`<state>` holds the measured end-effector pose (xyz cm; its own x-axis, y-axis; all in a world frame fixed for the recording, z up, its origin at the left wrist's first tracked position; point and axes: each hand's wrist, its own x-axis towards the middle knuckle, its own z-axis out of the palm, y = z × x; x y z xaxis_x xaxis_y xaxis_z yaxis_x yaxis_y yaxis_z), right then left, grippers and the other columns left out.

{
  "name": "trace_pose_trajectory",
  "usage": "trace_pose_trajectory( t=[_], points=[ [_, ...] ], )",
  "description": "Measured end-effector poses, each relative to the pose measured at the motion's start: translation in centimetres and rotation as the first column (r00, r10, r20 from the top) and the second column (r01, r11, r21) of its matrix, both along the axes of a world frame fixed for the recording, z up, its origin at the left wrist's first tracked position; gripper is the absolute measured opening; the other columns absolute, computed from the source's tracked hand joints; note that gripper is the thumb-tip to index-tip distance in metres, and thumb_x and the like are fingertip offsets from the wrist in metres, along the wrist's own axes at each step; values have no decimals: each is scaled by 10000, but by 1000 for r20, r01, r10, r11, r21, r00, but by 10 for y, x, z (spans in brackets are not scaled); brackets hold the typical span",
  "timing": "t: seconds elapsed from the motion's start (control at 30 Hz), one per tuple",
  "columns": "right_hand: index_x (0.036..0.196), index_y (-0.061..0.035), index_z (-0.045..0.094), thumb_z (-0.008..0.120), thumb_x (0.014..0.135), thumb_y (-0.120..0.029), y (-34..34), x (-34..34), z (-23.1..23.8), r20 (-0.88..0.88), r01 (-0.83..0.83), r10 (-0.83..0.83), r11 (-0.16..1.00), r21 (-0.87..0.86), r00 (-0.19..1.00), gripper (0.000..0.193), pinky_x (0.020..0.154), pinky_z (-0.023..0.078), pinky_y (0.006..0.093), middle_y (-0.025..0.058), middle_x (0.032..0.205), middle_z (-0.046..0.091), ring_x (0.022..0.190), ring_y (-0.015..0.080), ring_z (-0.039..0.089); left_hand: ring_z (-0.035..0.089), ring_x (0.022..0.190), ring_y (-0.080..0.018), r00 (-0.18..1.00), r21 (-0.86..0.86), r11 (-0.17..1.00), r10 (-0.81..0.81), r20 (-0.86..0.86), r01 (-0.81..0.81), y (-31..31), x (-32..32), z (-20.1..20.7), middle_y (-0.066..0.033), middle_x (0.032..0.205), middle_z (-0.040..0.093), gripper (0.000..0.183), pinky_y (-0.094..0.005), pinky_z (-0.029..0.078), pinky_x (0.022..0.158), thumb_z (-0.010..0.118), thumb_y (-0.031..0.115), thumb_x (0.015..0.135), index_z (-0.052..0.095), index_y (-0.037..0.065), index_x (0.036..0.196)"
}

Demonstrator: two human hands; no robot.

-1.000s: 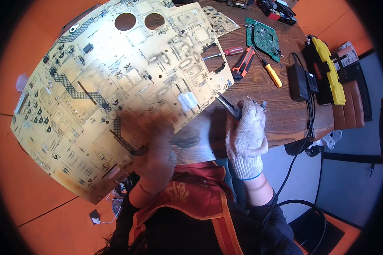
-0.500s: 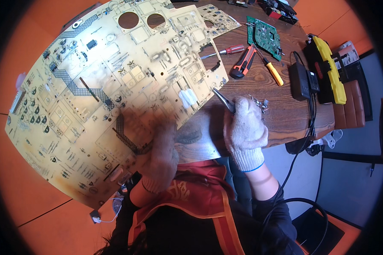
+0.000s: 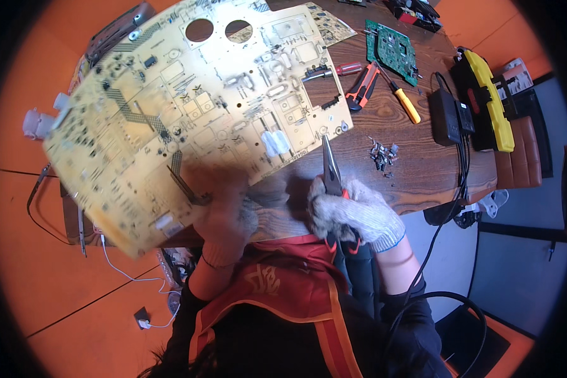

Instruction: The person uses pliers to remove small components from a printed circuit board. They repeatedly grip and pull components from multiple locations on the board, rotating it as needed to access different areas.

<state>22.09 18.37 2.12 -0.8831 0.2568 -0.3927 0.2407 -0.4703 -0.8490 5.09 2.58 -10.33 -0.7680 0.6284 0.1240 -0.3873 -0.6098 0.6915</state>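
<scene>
A large tan circuit board (image 3: 189, 113) with two round holes is tilted up over the left part of the table. My left hand (image 3: 223, 217), in a whitish knit glove, is closed at the board's near edge and partly in its shadow; its fingertips are blurred. In my gloved right hand (image 3: 353, 211) is a pair of needle-nose pliers (image 3: 331, 167) with red and black handles. The jaws point away from me, their tips close to the board's right corner; whether they touch it I cannot tell.
Small dark scraps (image 3: 383, 156) lie in a pile right of the pliers. Beyond are a utility knife (image 3: 363, 88), a yellow-handled screwdriver (image 3: 407, 106), a red-handled screwdriver (image 3: 349, 68) and a green circuit board (image 3: 392, 51). A black power adapter (image 3: 445, 120) and yellow-black case (image 3: 488, 101) stand at right.
The board has swung and shifted up and right, uncovering items at the far left. The pliers have turned to point more straight ahead, and their handles now show.
</scene>
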Motion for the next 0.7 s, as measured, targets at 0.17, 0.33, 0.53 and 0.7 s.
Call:
trace_pose_trajectory(
  t=[0.17, 0.33, 0.53, 0.7],
  points=[
    [858, -15, 529, 645, 824, -201, -19, 4, -11, -465, -169, -82, 865, -472, 881, 222, 530, 426, 302, 61, 609, 514, 530, 180, 496, 514, 716, -131, 920, -401, 871, 131, -368, -285, 11, 0, 53, -98, 1024, 606, 268, -256, 427, 600, 494, 197, 990, 505, 54, 1216],
    [873, 5, 519, 671, 805, -187, -21, 12, -16, -424, 53, -336, 832, -553, 841, 254, 589, 470, 391, 121, 667, 523, 595, 259, 538, 512, 654, -135, 903, -445, 864, 25, -429, -235, 11, 4, 77, -90, 1011, 621, 279, -262, 424, 550, 467, 228, 1005, 509, 55, 1220],
    [1095, 20, 563, 703, 819, -176, -15, 22, 5, -126, 433, -423, 899, 65, 897, 366, 689, 524, 335, 166, 984, 628, 799, 229, 629, 592, 710, -192, 978, -408, 913, -92, -188, 8, 13, -3, 69, -111, 1054, 628, 321, -318, 489, 576, 460, 216, 1003, 487, 30, 1263],
    [1178, -16, 594, 689, 864, -203, -11, 24, 10, 195, 225, -465, 702, 676, 864, 378, 689, 504, 256, 78, 938, 662, 777, 112, 621, 634, 1001, -243, 997, -86, 995, -43, 59, 48, 31, 13, 88, -154, 1204, 591, 402, -367, 564, 773, 498, 41, 939, 425, -17, 1330]
  ],
)
